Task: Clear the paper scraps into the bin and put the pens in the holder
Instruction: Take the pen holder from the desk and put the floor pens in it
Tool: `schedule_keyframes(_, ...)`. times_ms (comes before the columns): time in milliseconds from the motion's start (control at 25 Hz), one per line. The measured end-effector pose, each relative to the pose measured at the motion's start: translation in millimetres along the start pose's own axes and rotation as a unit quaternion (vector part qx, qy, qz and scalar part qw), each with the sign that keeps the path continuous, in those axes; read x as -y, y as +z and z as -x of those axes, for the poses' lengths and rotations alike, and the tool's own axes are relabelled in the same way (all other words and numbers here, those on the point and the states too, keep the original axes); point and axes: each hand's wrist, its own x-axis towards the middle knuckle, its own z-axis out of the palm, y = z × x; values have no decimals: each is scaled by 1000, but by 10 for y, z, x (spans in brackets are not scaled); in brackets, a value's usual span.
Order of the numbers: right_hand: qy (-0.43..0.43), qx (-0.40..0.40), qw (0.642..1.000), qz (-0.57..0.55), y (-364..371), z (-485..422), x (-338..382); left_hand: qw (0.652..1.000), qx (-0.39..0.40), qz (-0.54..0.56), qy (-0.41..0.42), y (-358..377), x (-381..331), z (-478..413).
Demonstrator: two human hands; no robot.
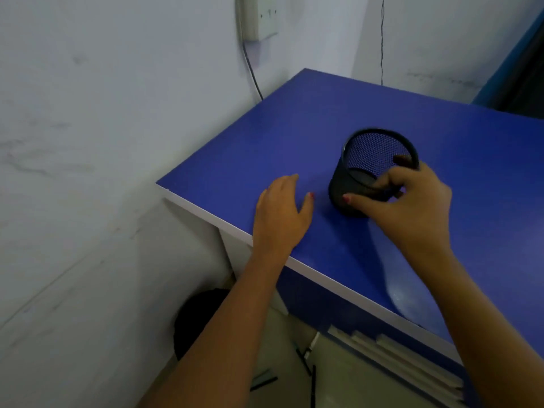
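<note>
Right hand (412, 201) grips the holder (365, 169) at its rim, holder tilted on the desk (294, 128). Left hand (282, 213) lies flat and open, just left of the holder.

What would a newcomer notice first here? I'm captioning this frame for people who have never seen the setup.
First the bright blue desk top set against the pale wall, bare apart from a black mesh pen holder tilted in the right hand. The left hand lies flat and open near the desk's front edge. On the floor below lie several dark pens beside a black bin.
</note>
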Motion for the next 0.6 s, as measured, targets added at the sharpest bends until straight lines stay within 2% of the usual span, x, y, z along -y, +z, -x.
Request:
schedule_keyframes(80,-91,24,993,-67,-91,289,191,985,-146,76,50,-153,45,203)
schedule_keyframes(120,-140,65,983,-97,-125,430,289,977,-181,77,80,-213,133,354)
schedule_keyframes(160,-180,119,968,-125,-141,580,356,976,-179,77,96,-254,280,547)
schedule_keyframes(240,-219,235,934,-152,-21,951,368,988,-113,97,33,-166,799,1060)
schedule_keyframes(280,-204,296,919,-160,110,1183,287,991,-59,116,-26,-56,1159,1373)
schedule_keyframes(360,-114,417,883,-183,519,1715,-50,984,43,134,-109,161,1831,2014)
schedule_keyframes(400,-69,474,858,-183,785,1978,-306,979,83,142,-120,283,2135,2304)
schedule_keyframes(440,-46,533,829,-162,1051,2211,-585,976,120,142,-112,373,2369,2540)
schedule_keyframes(520,-64,628,768,-106,1759,2758,-1346,970,215,92,-61,617,2818,2949)
schedule_keyframes(600,-85,664,740,-68,2515,3305,-2168,935,352,19,20,1011,3491,3355)
